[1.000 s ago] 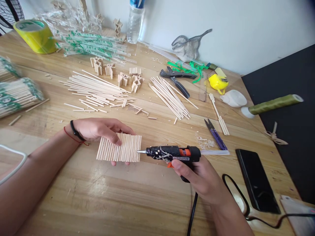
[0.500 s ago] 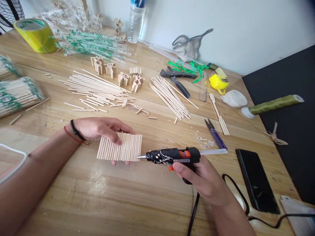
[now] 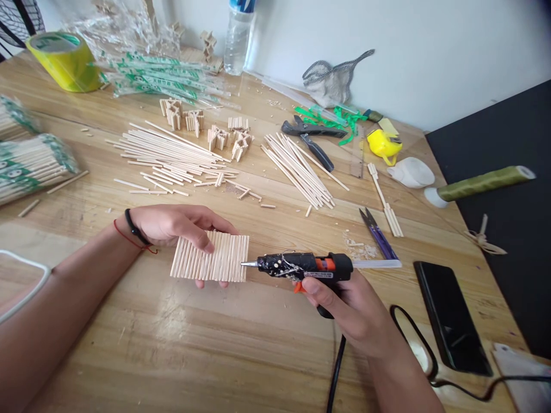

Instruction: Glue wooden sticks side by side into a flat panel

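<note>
My left hand (image 3: 185, 225) holds a flat panel of short wooden sticks (image 3: 215, 258) set side by side, thumb on top and fingers underneath. My right hand (image 3: 344, 301) is wrapped round a black hot glue gun (image 3: 301, 267) with an orange trigger. The metal nozzle is at the panel's right edge; whether it touches I cannot tell. A clear glue stick (image 3: 376, 264) pokes out of the gun's back. Beyond the hands lie loose wooden sticks (image 3: 167, 152), a second bunch of sticks (image 3: 297, 172) and several small stick assemblies (image 3: 217, 137).
Purple-handled snips (image 3: 379, 234), black cutters (image 3: 316, 143) and a black phone (image 3: 451, 315) lie to the right. The gun's black cord (image 3: 337, 373) runs down toward the near edge. Yellow tape (image 3: 64, 63), wrapped sticks (image 3: 34, 166) and a bottle (image 3: 237, 40) stand or lie further off.
The glue gun's nozzle has shifted slightly up along the panel's right edge. My left hand keeps its hold on the panel.
</note>
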Demonstrator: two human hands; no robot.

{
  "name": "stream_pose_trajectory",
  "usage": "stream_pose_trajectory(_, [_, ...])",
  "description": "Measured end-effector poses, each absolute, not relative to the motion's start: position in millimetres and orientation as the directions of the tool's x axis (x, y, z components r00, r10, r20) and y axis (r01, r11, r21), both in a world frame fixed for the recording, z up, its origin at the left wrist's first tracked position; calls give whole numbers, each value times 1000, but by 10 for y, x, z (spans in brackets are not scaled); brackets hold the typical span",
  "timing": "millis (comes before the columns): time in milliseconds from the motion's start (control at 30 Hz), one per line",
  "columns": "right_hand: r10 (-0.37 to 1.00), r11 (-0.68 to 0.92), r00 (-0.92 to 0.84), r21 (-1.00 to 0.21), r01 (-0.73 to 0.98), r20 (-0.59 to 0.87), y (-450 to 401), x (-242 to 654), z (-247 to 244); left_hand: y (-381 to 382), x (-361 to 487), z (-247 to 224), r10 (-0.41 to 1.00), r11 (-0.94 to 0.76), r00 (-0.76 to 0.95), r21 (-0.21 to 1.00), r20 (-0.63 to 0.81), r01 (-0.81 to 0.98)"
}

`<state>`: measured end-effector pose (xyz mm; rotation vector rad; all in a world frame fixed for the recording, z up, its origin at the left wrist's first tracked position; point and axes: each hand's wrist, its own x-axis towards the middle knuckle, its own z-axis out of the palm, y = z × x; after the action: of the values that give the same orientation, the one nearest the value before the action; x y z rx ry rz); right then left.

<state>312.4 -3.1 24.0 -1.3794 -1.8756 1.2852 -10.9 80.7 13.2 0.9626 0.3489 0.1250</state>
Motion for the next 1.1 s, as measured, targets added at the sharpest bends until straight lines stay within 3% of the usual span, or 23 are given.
stream_pose_trajectory(367, [934,61,-336,-875,480,-119,-74,3132,172,822,-127,139,235,612,925,785,-297,96])
stream_pose_trajectory(1100, [962,-54,-218,-899,436,-164,-118,3073,54,826,-134,123,208,627,937,773,-281,93])
